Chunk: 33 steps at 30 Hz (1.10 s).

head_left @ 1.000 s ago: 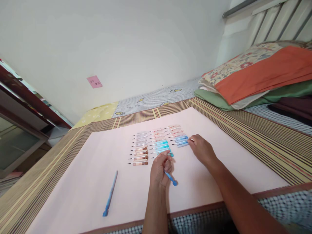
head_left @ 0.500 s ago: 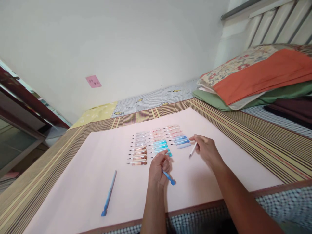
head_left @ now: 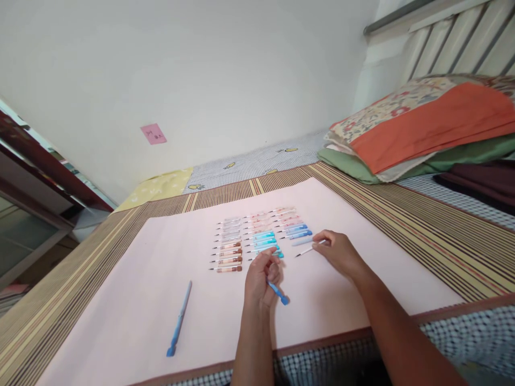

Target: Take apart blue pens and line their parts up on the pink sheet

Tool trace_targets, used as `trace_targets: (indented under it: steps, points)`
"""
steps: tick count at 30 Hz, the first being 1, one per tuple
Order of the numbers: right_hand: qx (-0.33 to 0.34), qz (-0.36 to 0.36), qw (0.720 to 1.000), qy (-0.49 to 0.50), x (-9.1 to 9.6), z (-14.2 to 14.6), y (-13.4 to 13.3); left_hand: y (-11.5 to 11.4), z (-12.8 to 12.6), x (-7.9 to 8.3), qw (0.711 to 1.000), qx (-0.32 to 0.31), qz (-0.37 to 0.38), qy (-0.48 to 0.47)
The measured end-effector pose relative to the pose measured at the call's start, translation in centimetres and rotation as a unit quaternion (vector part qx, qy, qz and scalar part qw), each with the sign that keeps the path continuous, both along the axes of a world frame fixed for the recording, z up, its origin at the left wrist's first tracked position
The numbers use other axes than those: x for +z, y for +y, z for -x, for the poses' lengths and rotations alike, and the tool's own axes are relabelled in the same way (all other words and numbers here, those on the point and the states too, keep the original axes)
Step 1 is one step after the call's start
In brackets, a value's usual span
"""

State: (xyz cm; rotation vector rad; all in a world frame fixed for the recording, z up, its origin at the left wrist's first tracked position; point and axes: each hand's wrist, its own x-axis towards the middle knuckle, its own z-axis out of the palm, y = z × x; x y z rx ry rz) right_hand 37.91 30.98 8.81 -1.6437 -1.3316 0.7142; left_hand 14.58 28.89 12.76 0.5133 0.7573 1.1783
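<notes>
My right hand (head_left: 338,250) pinches a pen (head_left: 307,251) with a pale barrel and dark tip, held low over the pink sheet; its back end is hidden in the fingers. Just beyond it lies a pale blue pen cap (head_left: 302,242). My left hand (head_left: 263,276) is curled around a blue pen (head_left: 279,293), whose blue end sticks out below the palm. Its fingertips are close to the turquoise pens (head_left: 263,242). Blue pens (head_left: 298,234) lie in the right column, near my right fingers.
Brown-ended pens (head_left: 229,261) and pale grey ones (head_left: 229,228) form the left column. A separate blue pen (head_left: 179,319) lies at front left on the pink sheet (head_left: 132,300). Folded cloths (head_left: 426,128) are piled at right; a pink note (head_left: 153,134) is on the wall.
My right hand has brought its pen down and swung the tip left, from steep to nearly flat beside the pale blue cap. My left hand has stayed in place.
</notes>
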Motion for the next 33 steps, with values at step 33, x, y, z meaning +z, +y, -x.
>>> trace_targets:
  steps: [33]
  points:
    - [0.033,-0.015,0.966,-0.258,0.7,1.2,0.2,-0.1,-0.3,0.2,1.0,-0.008,0.006,-0.012]
